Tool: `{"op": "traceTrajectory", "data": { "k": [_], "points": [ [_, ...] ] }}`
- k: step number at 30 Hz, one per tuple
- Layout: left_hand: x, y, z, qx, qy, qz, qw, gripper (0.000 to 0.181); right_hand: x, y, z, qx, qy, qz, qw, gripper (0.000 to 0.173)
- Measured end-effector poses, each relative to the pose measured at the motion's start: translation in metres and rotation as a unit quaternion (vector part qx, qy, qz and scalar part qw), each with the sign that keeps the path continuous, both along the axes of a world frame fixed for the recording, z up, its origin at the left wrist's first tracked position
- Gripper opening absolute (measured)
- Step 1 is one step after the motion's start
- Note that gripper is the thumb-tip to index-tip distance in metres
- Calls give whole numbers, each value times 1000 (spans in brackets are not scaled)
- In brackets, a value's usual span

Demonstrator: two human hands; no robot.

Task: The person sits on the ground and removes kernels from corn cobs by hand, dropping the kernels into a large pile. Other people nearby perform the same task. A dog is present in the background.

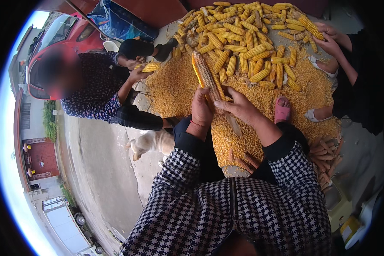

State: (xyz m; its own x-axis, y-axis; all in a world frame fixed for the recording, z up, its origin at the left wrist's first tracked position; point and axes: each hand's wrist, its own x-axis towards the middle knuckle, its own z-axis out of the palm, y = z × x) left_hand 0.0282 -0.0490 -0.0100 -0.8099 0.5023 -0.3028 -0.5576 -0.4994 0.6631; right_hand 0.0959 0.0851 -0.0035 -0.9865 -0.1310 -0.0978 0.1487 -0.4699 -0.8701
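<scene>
My left hand point(202, 107) and my right hand point(238, 105) grip a partly shelled corn cob point(208, 75) near its lower end. Its middle shows bare, pale cob, while yellow kernels still line both sides. A strip of dry husk point(233, 124) hangs from its lower end. Beneath my hands spreads a thick layer of loose corn kernels point(172, 91) on the ground. Beyond the cob lies a heap of whole yellow ears of corn point(243, 41). Some bare reddish cobs point(248, 161) rest on the kernels near my lap.
A person point(96, 83) at left holds an ear of corn point(148, 67). Another person's hands point(334, 36) hold an ear point(310, 27) at right. A pale dog point(153, 144) is beside my left arm. Bare cobs point(326, 155) are piled at right near a yellowish container point(337, 204).
</scene>
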Motion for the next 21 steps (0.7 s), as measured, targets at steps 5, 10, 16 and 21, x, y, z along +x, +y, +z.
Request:
{"op": "traceTrajectory", "data": {
  "k": [5,10,16,21],
  "points": [
    [-15,17,-16,17,4,-45,999,45,-4,8,-11,239,-2,-64,969,47],
    [-37,33,8,-49,120,-19,991,41,-14,12,-14,491,16,-238,838,49],
    [-71,35,-10,-115,157,-27,981,40,-30,12,-22,516,-2,-204,832,48],
    [-93,35,-5,-136,204,-101,964,45,-43,15,-27,338,-1,-199,920,42]
  ]
}}
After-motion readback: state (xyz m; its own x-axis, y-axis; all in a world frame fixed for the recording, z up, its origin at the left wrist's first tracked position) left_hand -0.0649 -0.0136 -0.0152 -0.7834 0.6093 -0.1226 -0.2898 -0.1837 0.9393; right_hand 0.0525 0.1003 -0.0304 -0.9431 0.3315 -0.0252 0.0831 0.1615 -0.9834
